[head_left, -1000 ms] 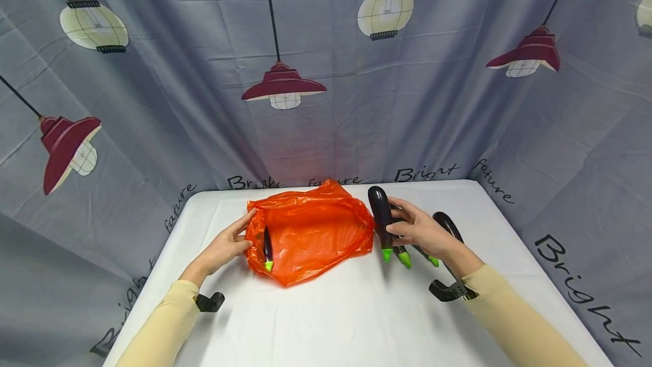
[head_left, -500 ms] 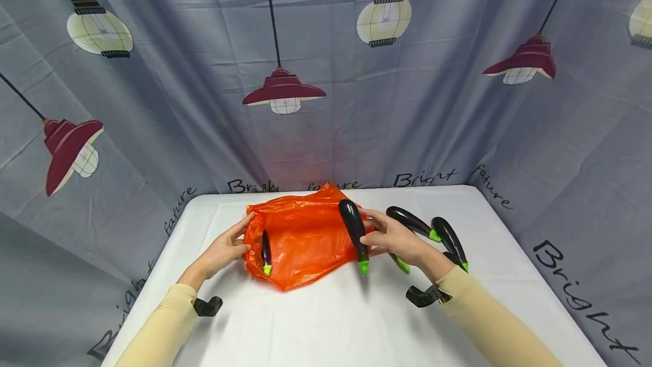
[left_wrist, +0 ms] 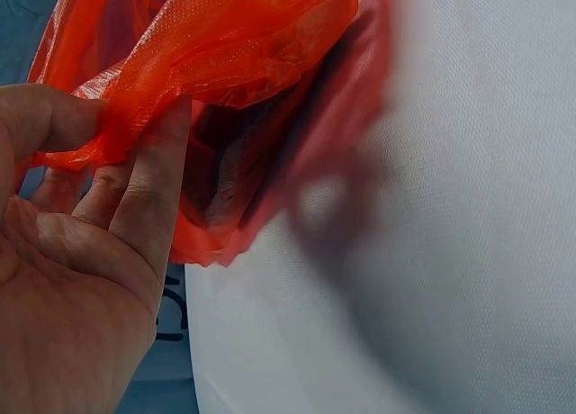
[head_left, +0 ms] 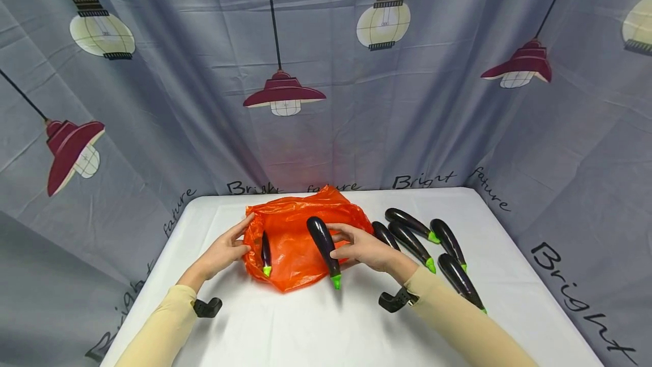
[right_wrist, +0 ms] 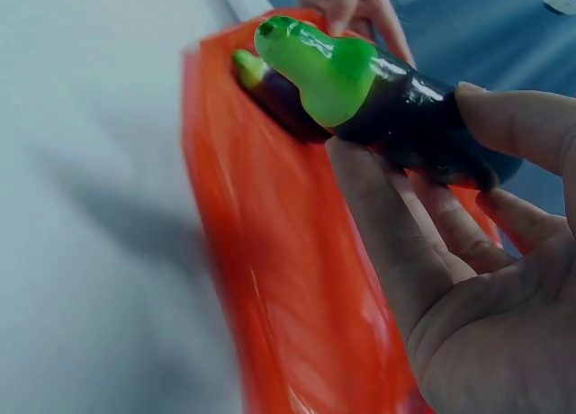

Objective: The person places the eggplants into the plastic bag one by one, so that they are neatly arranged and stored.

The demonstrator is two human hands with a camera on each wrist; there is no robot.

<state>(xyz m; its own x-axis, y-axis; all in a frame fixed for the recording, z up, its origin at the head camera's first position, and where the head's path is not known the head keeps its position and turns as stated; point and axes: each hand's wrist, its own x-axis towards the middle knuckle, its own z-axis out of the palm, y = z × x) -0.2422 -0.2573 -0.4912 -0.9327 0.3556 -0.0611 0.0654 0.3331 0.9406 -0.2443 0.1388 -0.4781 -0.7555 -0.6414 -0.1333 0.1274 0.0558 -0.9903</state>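
An orange plastic bag (head_left: 295, 231) lies spread on the white table, its mouth toward me. My left hand (head_left: 221, 252) pinches the bag's left edge between thumb and fingers, as the left wrist view shows up close. One dark eggplant (head_left: 266, 249) with a green stem rests inside the bag near that hand. My right hand (head_left: 364, 248) holds another eggplant (head_left: 322, 245) over the bag's right half, thumb on one side and fingers on the other. Its bright green stem (right_wrist: 315, 67) points toward the right wrist camera.
Several more eggplants (head_left: 411, 239) lie on the white table (head_left: 305, 327) to the right of the bag, one (head_left: 460, 279) beside my right forearm. A grey curtain (head_left: 331, 140) printed with lamps hangs behind the table.
My right hand has carried its eggplant leftward from beside the bag to over it, uncovering the eggplants on the right. The left hand stays at the bag's edge.
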